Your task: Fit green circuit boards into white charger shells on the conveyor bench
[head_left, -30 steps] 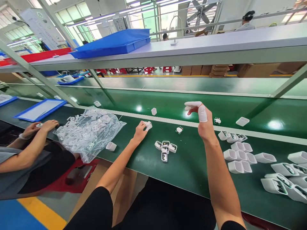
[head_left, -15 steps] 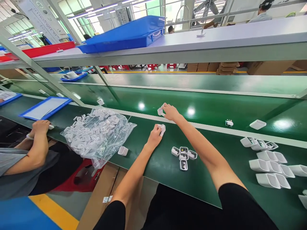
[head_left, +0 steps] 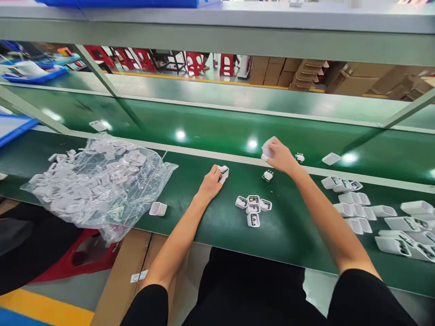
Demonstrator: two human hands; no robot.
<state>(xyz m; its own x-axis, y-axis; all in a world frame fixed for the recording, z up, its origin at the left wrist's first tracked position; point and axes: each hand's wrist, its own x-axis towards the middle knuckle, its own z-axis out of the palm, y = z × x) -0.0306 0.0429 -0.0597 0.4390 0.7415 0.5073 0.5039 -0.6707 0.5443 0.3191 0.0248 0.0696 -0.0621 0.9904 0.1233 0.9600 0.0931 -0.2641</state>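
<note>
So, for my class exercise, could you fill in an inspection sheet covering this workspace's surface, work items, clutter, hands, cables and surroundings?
Surface: green bench, with a pale rail along its far side.
Work items: five white cases with parts inside, clustered; circuit board near the right hand; rows of white cases at right.
Clutter: clear bag of white pieces, overhanging the front edge; lone white case beside it.
Fingers: left hand's around a small white case with dark parts visible; right hand's holding a blurred white piece.
Cables: nothing seen.
Surroundings: shelf overhead; red stools and cardboard boxes beyond.
</note>
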